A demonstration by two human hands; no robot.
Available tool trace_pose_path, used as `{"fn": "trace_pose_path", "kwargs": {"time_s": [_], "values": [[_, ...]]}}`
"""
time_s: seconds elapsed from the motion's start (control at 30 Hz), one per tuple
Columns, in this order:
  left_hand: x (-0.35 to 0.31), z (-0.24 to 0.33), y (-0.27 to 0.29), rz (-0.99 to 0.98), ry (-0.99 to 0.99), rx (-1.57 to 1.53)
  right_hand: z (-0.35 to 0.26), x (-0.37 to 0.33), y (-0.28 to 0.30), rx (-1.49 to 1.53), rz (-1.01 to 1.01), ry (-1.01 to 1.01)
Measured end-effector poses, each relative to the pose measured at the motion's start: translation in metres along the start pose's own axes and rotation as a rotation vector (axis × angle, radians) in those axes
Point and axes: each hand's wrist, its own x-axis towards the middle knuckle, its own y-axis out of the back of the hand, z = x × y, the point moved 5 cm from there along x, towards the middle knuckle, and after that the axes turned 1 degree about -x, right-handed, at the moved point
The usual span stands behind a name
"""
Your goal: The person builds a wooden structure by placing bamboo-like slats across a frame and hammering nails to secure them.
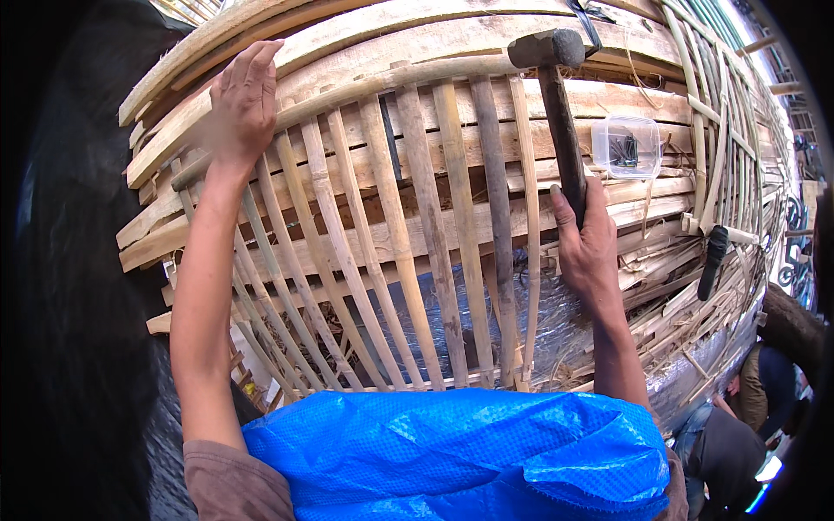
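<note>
My right hand (589,245) is closed round the dark handle of a hammer (562,130), held upright with its blocky metal head at the top. At the far left my left hand (247,102) is raised over the end part of a bamboo pole (365,87). Its fingers are bent and close together; the thumb side is blurred, and whatever they hold, if anything, is hidden. Several bamboo slats (424,191) run from this pole toward me, side by side with gaps between them, forming a panel. Their near ends pass behind a blue woven plastic sheet (452,451) in front of my body.
Stacked timber planks (495,30) lie under and beyond the panel. A clear plastic tub (627,148) with small dark pieces stands right of the hammer. Farther right are a dark-handled tool (713,263), split bamboo strips (656,326) and another lattice (721,113). People (725,443) crouch at lower right.
</note>
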Motion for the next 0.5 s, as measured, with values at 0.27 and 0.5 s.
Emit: {"fn": "trace_pose_path", "kwargs": {"time_s": [0.27, 0.5], "values": [[0.018, 0.047, 0.005, 0.032, -0.342, -0.188, 0.0, 0.005, -0.001, 0.038, 0.021, 0.018], [0.047, 0.145, -0.043, -0.078, -0.319, -0.19, 0.001, 0.008, -0.002, 0.04, -0.002, -0.016]]}}
